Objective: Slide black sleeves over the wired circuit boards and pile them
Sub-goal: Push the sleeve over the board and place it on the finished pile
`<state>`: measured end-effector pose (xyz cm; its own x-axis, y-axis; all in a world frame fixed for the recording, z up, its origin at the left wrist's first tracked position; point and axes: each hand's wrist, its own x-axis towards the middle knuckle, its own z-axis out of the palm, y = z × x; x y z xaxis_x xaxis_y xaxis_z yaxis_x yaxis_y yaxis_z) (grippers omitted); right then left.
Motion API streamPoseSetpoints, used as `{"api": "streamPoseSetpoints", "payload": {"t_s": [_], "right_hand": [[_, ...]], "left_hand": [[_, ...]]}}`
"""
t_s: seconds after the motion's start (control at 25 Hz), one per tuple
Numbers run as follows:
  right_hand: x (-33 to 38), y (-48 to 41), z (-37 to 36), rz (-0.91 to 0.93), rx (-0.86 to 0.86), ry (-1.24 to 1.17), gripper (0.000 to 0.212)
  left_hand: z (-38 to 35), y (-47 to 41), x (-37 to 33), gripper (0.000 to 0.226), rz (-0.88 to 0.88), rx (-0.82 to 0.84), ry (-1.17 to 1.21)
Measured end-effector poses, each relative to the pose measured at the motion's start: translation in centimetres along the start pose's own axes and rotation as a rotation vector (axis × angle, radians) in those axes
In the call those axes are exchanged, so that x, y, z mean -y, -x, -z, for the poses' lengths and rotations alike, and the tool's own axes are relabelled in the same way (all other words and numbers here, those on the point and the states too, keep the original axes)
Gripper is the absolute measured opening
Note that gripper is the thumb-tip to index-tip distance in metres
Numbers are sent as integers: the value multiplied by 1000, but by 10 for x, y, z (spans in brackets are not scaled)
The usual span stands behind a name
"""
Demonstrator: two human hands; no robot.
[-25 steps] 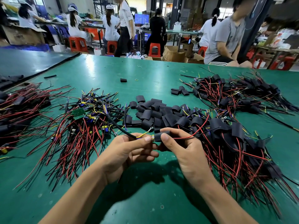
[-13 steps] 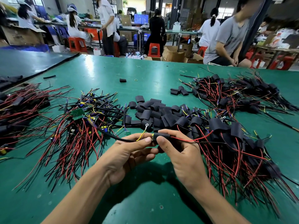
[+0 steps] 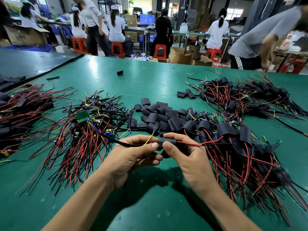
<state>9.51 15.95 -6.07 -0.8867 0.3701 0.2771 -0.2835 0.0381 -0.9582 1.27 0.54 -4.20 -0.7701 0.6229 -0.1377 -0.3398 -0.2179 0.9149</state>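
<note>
My left hand (image 3: 133, 155) pinches the wired end of a circuit board, with a black cable and a yellow ring-terminal wire running out to the left. My right hand (image 3: 186, 155) pinches the black sleeve (image 3: 167, 142) that covers the board; red and black wires leave it to the right. The board itself is hidden inside the sleeve. Behind my hands lies a heap of loose black sleeves (image 3: 163, 114). Bare wired boards (image 3: 86, 120) lie in a tangle to the left. Sleeved boards are piled to the right (image 3: 241, 144).
The green table (image 3: 150, 205) holds another sleeved pile at far right (image 3: 250, 95) and a red-wire heap at far left (image 3: 21, 110). A stray sleeve (image 3: 120, 72) and a rubber band (image 3: 141, 82) lie farther back. Other people sit and stand beyond the table's far edge.
The sleeve has slid left along the wires until it meets my left fingertips. Both hands rose slightly. A person in the background walked left.
</note>
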Motion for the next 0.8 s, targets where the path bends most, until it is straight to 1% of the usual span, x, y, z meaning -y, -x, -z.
{"api": "streamPoseSetpoints", "payload": {"t_s": [0.16, 0.32, 0.48, 0.6, 0.64, 0.8], "right_hand": [[0, 1, -1, -2, 20, 3, 27], [1, 2, 0, -34, 62, -28, 29], [4, 3, 3, -77, 147, 159, 33], [5, 2, 6, -77, 196, 201, 33], [5, 1, 6, -89, 178, 170, 34], [7, -4, 5, -167, 101, -104, 29]], "left_hand": [[1, 1, -1, 22, 20, 19, -24], [0, 0, -1, 19, 48, -19, 4], [3, -1, -4, 29, 105, -54, 36], [4, -2, -5, 29, 136, -55, 33], [4, -3, -5, 29, 148, -47, 36], [4, -2, -6, 24, 157, -1, 20]]}}
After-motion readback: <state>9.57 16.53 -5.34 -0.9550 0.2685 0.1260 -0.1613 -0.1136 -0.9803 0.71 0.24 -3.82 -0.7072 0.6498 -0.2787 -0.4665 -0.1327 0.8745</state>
